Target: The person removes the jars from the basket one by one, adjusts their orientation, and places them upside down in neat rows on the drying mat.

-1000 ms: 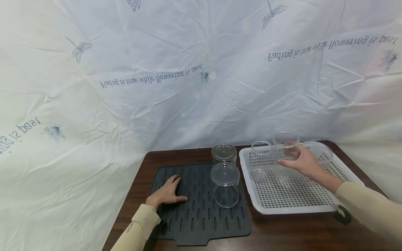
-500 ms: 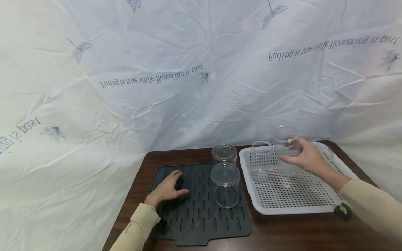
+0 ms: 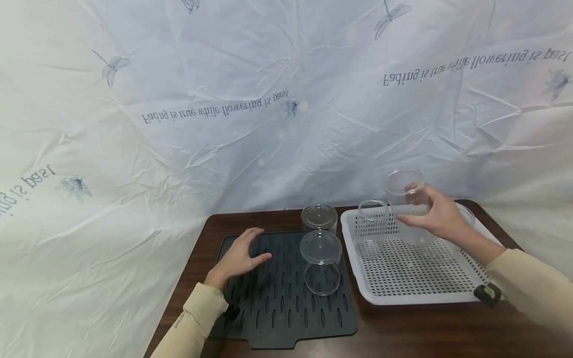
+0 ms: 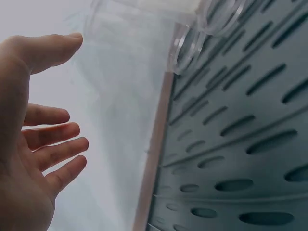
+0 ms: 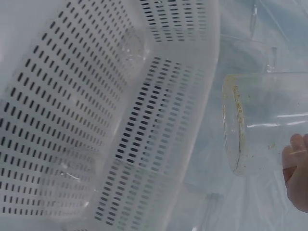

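My right hand (image 3: 435, 213) grips a clear cylindrical cup (image 3: 397, 200), tilted, rim up, over the white perforated basket (image 3: 414, 300). In the right wrist view, yellowish specks mark one end of that cup (image 5: 239, 120), and part of the hand (image 5: 299, 168) shows at the right edge. Another clear cup (image 3: 372, 233) stands inside the basket, left of the held one. My left hand (image 3: 236, 257) hovers above the dark slotted mat (image 3: 286, 318), thumb apart from the fingers, palm bare in the left wrist view. Two clear cups, the front one (image 3: 321, 248) and the rear one (image 3: 319, 217), stand upside down along the mat's right side.
A clear round vessel (image 3: 467, 214) sits at the basket's back right, partly hidden by my right hand. Brown tabletop (image 3: 394, 330) runs along the front and between mat and basket. A pale printed sheet (image 3: 250, 149) hangs behind the table.
My right hand has lifted the clear cup upward, and it leans more. My left hand has risen and moved slightly forward over the mat. The upside-down cups have not moved.
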The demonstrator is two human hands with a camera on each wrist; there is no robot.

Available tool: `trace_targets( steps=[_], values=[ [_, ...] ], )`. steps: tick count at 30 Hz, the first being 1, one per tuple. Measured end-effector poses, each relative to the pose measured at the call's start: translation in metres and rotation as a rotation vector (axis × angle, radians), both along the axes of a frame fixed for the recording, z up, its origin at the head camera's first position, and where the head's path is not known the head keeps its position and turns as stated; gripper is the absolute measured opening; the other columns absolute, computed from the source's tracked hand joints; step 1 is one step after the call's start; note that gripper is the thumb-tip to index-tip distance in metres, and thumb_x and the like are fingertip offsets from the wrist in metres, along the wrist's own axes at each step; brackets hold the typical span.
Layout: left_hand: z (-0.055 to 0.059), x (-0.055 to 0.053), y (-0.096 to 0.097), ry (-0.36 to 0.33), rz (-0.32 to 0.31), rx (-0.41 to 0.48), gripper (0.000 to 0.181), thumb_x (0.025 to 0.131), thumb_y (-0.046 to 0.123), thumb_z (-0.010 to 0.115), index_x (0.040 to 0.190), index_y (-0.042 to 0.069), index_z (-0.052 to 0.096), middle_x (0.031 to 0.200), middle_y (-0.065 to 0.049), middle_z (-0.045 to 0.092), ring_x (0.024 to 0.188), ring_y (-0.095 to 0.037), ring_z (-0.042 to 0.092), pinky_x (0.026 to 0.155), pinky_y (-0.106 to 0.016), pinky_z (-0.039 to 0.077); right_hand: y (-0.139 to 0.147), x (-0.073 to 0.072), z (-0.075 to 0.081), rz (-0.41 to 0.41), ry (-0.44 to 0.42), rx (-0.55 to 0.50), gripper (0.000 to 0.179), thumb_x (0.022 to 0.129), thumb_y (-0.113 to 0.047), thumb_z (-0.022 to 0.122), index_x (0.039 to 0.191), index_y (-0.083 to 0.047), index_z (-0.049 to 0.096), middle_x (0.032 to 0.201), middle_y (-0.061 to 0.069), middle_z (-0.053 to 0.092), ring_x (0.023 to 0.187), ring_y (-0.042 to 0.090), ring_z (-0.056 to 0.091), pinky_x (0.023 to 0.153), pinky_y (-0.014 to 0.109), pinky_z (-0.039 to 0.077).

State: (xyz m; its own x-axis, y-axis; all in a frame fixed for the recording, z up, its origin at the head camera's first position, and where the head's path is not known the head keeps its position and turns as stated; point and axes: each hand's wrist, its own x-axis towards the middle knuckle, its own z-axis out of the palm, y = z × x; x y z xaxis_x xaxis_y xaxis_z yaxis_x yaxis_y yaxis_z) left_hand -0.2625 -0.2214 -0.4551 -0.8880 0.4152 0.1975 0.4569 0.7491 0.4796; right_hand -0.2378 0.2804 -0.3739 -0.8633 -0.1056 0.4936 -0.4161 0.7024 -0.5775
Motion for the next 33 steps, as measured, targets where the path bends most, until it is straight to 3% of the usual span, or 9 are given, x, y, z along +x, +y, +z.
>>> trace_targets(
  steps=[8,15,25,33],
  values=[
    [0.017,0.001,0.008,0.054,0.003,0.019,0.080,0.086,0.057,0.066,0.150,0.016,0.039,0.152,-0.011,0.039,0.136,-0.033,0.043,0.103,-0.058,0.042,-0.002,-0.001,0.012,-0.028,-0.013,0.022,0.071,0.068,-0.026,0.090,0.127,-0.005,0.057,0.109,0.022,0.067,0.098,0.040,0.063,0.070,0.022,0.046],
    [0.033,0.000,0.014,0.073,-0.023,0.066,0.082,0.086,0.054,0.068,0.151,0.015,0.037,0.147,-0.009,0.044,0.133,-0.033,0.046,0.103,-0.054,0.043,-0.008,-0.002,0.028,0.008,0.006,0.026,0.065,0.069,-0.026,0.090,0.122,-0.006,0.059,0.108,0.019,0.065,0.095,0.038,0.062,0.070,0.024,0.047],
    [0.056,-0.001,0.023,0.111,-0.084,0.146,0.078,0.086,0.047,0.071,0.149,0.015,0.038,0.142,-0.009,0.049,0.127,-0.030,0.052,0.102,-0.046,0.047,-0.022,-0.007,0.045,0.010,-0.003,0.088,0.069,0.065,-0.033,0.091,0.122,-0.009,0.061,0.111,0.015,0.064,0.099,0.037,0.060,0.075,0.045,0.049],
    [0.069,-0.003,0.031,0.126,-0.116,0.187,0.077,0.087,0.046,0.071,0.149,0.014,0.038,0.142,-0.010,0.050,0.127,-0.030,0.052,0.104,-0.044,0.047,-0.035,-0.012,0.055,0.068,0.046,0.124,0.075,0.063,-0.032,0.093,0.126,-0.009,0.060,0.109,0.010,0.064,0.098,0.025,0.059,0.082,0.039,0.048]
  ],
)
